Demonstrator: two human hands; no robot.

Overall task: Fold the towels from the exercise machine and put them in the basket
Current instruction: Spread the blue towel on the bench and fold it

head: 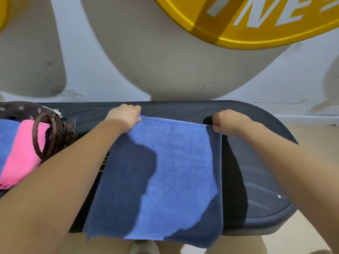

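A blue towel [176, 162] lies spread over the dark platform of the exercise machine [260, 180], its near edge hanging off the front. My left hand [125, 116] grips the towel's far left corner. My right hand [228, 121] pinches the far right corner. At the left stands a dark wicker basket [55, 136] with a round handle; a pink towel [22, 153] and another blue towel [6, 138] lie in it.
A white wall with a large yellow lettered disc [256, 21] rises right behind the platform. Dark floral fabric [20, 109] lies behind the basket. Beige floor [315, 140] shows to the right of the machine.
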